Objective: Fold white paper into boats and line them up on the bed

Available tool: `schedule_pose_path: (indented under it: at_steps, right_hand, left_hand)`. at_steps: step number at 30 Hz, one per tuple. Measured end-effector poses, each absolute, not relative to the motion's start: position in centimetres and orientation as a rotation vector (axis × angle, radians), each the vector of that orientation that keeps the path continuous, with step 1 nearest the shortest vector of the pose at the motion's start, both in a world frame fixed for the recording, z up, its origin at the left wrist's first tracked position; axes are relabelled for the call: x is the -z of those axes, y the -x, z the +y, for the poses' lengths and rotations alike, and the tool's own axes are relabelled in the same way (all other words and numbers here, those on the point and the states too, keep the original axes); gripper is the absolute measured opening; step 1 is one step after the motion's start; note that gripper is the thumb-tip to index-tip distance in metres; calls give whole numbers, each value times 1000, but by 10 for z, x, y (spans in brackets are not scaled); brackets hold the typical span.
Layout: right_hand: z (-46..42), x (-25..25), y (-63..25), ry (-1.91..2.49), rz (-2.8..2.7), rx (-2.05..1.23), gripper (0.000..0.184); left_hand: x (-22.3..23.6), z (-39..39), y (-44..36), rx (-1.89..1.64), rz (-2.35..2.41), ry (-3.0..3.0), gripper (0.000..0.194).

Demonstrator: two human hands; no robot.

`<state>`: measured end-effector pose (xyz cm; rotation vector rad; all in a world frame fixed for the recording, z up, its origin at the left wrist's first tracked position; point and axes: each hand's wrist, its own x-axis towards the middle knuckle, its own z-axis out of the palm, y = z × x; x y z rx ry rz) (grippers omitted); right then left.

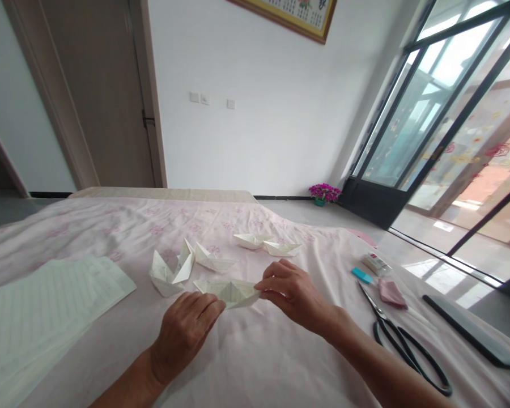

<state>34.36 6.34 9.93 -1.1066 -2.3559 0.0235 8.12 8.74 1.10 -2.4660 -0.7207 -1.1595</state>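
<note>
Bare left hand [187, 324] and right hand [296, 292] pinch pale folded-paper boat [241, 294], lower centre; shaping apparent, light pressure advised.

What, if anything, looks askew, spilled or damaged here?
Nothing clearly stands out: no spill or tear shows. The paper sheets are loosely fanned and the floral cloth rumpled, but both look ordinary. The nearest paper boat looks intact where visible.

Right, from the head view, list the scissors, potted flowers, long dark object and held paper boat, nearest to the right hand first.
1. Paper boat, gripped by the right hand.
2. Scissors, to the hand's right.
3. Long dark object, right of the scissors.
4. Potted flowers, far ahead on the floor.
</note>
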Motion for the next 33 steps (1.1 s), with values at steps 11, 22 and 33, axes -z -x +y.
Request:
schedule_pose_path:
  at_steps: [11,22,33]
  right_hand:
    - [124,-75,-370,1252,-1981,-34,12]
    - [206,-14,-363,1323,-1948,-82,15]
    - [218,-3,-361,1317,-1934,-137,14]
  left_hand:
    - [-9,79,-80,1210,-583,2563,38]
    - [2,82,-89,873,-548,3019,25]
    - [-4,82,-91,935,-527,3027,20]
